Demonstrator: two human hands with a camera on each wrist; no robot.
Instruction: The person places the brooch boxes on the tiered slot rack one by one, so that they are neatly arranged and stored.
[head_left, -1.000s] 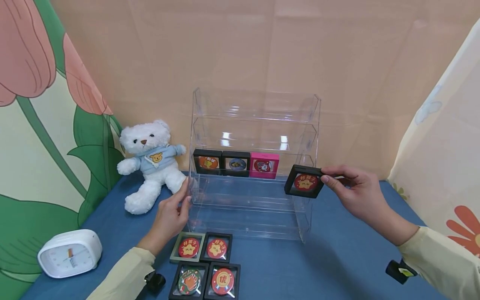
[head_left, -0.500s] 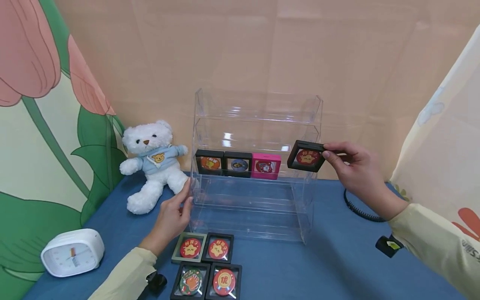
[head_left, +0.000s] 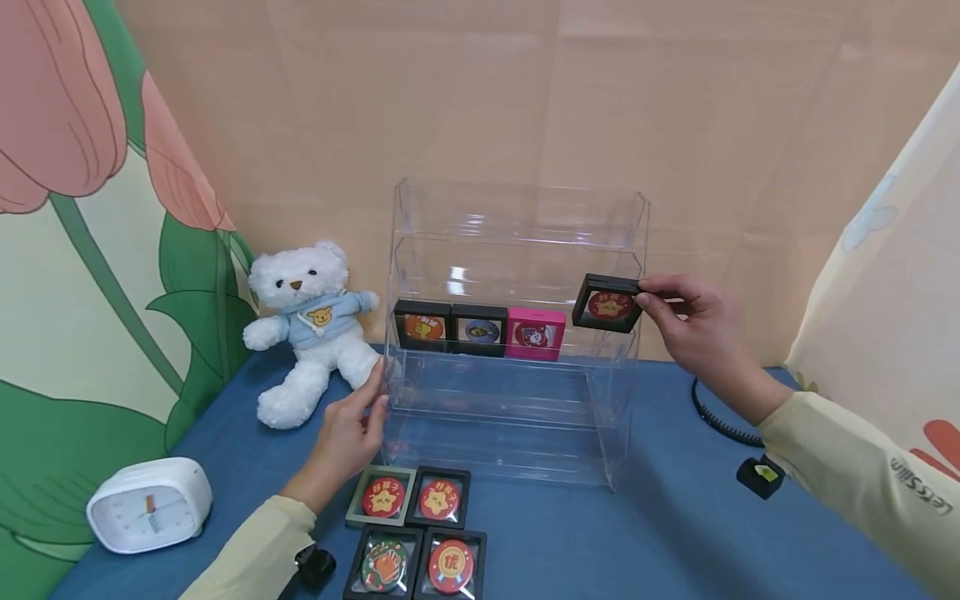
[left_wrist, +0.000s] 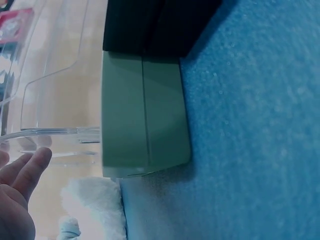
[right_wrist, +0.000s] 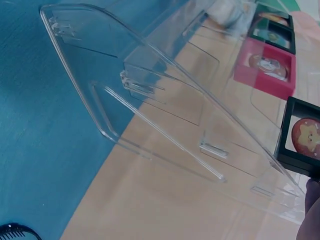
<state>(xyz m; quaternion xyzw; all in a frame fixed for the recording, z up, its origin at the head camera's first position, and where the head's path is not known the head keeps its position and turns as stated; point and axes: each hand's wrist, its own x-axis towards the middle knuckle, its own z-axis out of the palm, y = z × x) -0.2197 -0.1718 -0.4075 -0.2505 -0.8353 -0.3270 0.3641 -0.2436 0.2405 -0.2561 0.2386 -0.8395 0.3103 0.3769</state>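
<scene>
Leftward from the right hand point(head_left: 693, 325) juts a black box point(head_left: 606, 304).

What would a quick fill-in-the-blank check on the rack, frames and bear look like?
The right hand pinches a frame whose rim is colored ____.
Left of the pink box in the clear rack, the black boxes number ____.
The flat frames lying on the table number ____.
The teddy bear's top is colored ____.

Missing words: black; two; four; blue.
</scene>
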